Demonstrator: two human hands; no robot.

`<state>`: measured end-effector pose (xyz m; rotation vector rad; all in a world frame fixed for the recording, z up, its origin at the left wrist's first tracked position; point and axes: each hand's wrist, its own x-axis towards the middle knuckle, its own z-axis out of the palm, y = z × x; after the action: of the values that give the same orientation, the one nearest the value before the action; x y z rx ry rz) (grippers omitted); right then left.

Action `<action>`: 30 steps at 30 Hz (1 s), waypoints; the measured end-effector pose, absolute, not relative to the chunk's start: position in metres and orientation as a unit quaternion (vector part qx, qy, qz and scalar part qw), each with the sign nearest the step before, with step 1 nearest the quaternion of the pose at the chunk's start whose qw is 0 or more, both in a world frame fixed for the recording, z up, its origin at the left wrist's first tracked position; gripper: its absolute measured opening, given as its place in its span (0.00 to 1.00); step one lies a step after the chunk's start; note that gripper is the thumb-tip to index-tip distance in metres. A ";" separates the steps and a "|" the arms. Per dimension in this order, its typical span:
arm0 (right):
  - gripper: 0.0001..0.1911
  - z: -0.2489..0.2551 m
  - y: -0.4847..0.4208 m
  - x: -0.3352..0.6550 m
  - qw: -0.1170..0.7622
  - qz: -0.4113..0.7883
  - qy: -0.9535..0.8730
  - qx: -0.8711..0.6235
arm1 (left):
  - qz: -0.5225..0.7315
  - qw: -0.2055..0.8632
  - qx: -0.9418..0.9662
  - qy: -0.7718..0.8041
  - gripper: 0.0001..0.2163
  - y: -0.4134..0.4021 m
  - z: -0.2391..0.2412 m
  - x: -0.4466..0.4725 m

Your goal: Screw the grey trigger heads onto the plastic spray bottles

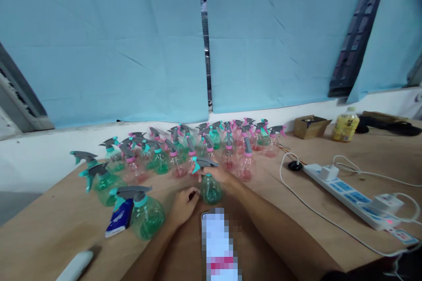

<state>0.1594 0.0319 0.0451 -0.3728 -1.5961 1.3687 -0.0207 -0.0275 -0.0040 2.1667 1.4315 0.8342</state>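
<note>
A green spray bottle (210,189) with a grey and teal trigger head stands on the wooden table (280,210) in front of me. My right hand (221,177) is wrapped round its neck from the right. My left hand (183,205) rests just to its left, fingers curled loosely, holding nothing that I can see. Behind them stands a crowd of several green and pink spray bottles (184,149).
A white power strip (349,194) with plugs and cables lies at the right. A cardboard box (310,126) and a yellow drink bottle (344,124) sit at the back right. A blue packet (119,220) and a white object (75,266) lie at the left. A blurred-out patch (219,246) sits near me.
</note>
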 end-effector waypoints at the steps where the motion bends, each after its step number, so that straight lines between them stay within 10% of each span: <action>1: 0.12 0.045 0.031 0.159 0.481 0.564 -0.653 -0.154 | 0.298 0.204 0.778 0.514 0.12 -0.028 -0.004 -0.021; 30: 0.11 0.045 0.035 0.165 0.489 0.557 -0.651 -0.164 | 0.283 0.197 0.784 0.515 0.13 -0.034 0.004 -0.018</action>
<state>0.1654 0.0346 0.0445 -0.3994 -1.5834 1.3527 -0.0180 -0.0344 0.0038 2.1963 1.4430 0.7919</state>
